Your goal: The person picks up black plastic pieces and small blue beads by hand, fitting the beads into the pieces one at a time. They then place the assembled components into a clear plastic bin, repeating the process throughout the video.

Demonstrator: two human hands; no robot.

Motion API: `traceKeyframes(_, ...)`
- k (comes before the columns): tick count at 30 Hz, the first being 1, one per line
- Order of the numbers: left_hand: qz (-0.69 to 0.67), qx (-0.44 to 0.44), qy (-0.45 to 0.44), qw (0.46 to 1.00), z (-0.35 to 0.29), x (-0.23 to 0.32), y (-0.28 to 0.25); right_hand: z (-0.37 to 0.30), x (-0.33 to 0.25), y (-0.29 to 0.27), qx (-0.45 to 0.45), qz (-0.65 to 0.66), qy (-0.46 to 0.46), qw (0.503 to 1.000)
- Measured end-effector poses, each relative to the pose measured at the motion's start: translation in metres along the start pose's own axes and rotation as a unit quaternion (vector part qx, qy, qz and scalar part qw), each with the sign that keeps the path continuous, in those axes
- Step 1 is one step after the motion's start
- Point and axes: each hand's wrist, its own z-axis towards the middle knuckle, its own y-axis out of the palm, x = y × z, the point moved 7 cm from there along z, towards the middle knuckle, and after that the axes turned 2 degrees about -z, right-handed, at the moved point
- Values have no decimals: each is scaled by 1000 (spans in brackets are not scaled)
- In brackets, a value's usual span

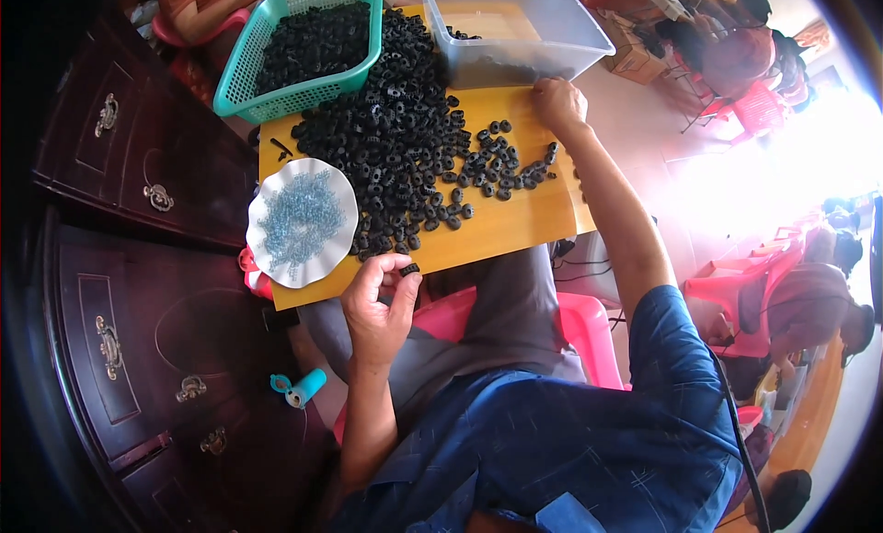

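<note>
Evidently, the layout keeps small parts within reach of someone seated at a yellow wooden-looking tabletop (501, 228). A big heap of small, ridged black plastic pieces (391, 142) covers its middle, thinning toward the right into a loose scatter, perhaps so that single ones are easier to pick out. A white plate with a scalloped rim (346, 231) sits by the left edge, probably to keep its tiny, pale-blue translucent bits (302, 216) from mixing with the heap. At the far side stand a green perforated plastic basket (308, 102), full of similar black pieces, and, right of it, a clear rectangular plastic bin (552, 60), mostly bare inside.

The left hand (375, 305) is raised just off the near edge, in front of the torso; its thumb and forefinger pinch one black ridged piece (409, 270) at their tips, likely because so small a part leaves little to grip. That forearm rises steeply from the lap, elbow low and close to the body.

The right arm stretches long and fairly straight across the table's right side. The right hand (563, 105) bends at the bin's near side, fingers bunched; whether they hold anything cannot be told.
</note>
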Motion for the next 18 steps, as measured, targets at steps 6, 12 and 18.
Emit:
traceKeyframes(6, 3, -4, -3, 1000, 0, 1, 1, 2, 1, 0, -5, 14, -5, 1000)
traceKeyframes(12, -1, -1, 1, 1000, -1, 0, 2, -7, -16, 1, -26, 53, -63, 996)
traceKeyframes(18, -13, 0, 4, 1000, 0, 2, 2, -9, -29, 4, -33, 79, -72, 994)
